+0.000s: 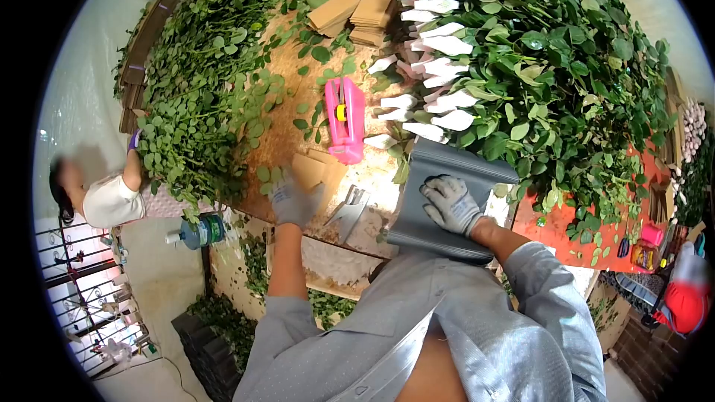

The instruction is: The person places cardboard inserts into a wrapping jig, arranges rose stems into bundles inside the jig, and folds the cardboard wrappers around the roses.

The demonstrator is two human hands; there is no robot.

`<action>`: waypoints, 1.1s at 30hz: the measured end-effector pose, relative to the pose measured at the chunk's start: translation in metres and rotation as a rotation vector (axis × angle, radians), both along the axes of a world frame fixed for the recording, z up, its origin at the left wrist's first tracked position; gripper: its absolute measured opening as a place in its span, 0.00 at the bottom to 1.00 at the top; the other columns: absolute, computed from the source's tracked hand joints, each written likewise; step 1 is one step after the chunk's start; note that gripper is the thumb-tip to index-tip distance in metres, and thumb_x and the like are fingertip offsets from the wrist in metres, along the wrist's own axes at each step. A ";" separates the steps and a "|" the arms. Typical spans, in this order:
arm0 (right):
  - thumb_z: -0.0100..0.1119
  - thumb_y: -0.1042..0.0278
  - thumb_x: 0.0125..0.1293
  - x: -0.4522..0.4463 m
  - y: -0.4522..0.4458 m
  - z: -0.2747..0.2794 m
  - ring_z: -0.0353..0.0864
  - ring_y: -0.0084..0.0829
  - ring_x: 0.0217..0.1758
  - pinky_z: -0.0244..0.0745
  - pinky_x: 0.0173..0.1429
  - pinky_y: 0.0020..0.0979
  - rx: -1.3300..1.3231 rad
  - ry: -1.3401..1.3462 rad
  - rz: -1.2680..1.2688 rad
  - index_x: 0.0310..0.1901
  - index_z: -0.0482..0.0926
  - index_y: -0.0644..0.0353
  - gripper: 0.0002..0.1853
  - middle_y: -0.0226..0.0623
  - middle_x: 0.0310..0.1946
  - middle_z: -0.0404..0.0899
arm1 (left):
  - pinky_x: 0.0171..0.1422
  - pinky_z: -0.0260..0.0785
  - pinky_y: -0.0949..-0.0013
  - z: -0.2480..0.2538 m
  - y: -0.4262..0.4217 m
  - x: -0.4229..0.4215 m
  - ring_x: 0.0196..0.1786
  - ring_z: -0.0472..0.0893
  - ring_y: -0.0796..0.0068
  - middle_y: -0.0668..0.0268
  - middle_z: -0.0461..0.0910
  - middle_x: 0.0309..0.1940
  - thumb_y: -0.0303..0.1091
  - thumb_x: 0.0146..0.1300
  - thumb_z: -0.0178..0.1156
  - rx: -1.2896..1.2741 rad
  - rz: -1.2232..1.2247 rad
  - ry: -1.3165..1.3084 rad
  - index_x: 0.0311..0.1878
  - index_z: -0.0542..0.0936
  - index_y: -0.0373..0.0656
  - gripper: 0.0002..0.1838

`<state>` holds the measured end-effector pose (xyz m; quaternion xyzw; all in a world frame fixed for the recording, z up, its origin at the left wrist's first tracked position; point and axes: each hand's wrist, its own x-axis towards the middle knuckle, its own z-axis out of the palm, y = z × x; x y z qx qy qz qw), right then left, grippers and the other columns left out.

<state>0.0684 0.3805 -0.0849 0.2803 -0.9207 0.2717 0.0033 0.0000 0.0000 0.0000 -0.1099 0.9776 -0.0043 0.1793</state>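
My left hand (292, 201), in a pale work glove, is smeared by motion beside some brown cardboard pieces (311, 171) at the table's front edge; its fingers do not show clearly. My right hand (453, 204), in a white and grey glove, lies with its fingers spread on top of a dark grey sheet (417, 216) with rolled edges. Between my hands lies a metal tool (348, 211) that looks like a stapler. Behind it stands a pink tape dispenser (346, 130) with a yellow core.
Roses with white net sleeves (450, 45) over the blooms are heaped at the right, leaves outward. Leafy stems (216, 67) cover the left side, where another person (112, 197) works. Cardboard stacks (372, 7) lie at the back. A red surface (551, 227) is at the right.
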 end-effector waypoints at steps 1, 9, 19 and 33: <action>0.66 0.57 0.62 0.002 0.002 0.001 0.72 0.46 0.64 0.66 0.67 0.47 -0.001 0.016 -0.003 0.58 0.79 0.55 0.24 0.41 0.58 0.75 | 0.80 0.57 0.53 0.011 0.005 0.000 0.74 0.68 0.45 0.44 0.68 0.72 0.56 0.56 0.73 0.040 0.052 0.057 0.78 0.55 0.29 0.57; 0.66 0.58 0.62 -0.002 0.001 0.000 0.73 0.45 0.62 0.68 0.65 0.46 -0.082 0.025 -0.016 0.57 0.79 0.56 0.23 0.40 0.56 0.75 | 0.54 0.76 0.67 0.043 0.051 0.011 0.48 0.83 0.68 0.58 0.83 0.52 0.36 0.61 0.72 1.165 0.080 0.624 0.65 0.73 0.30 0.32; 0.65 0.64 0.56 -0.007 0.008 -0.012 0.71 0.53 0.64 0.66 0.68 0.49 -0.202 -0.077 -0.007 0.62 0.75 0.62 0.30 0.51 0.59 0.74 | 0.60 0.74 0.67 -0.068 0.141 0.025 0.52 0.81 0.77 0.64 0.87 0.49 0.34 0.72 0.62 1.178 -0.326 -0.413 0.57 0.82 0.34 0.16; 0.57 0.48 0.75 -0.003 0.006 0.025 0.84 0.30 0.23 0.80 0.32 0.31 -0.408 -1.059 -0.623 0.43 0.84 0.67 0.24 0.42 0.24 0.84 | 0.64 0.74 0.57 -0.054 0.123 0.018 0.58 0.82 0.51 0.61 0.79 0.63 0.33 0.67 0.58 0.826 -0.854 -0.260 0.56 0.84 0.45 0.16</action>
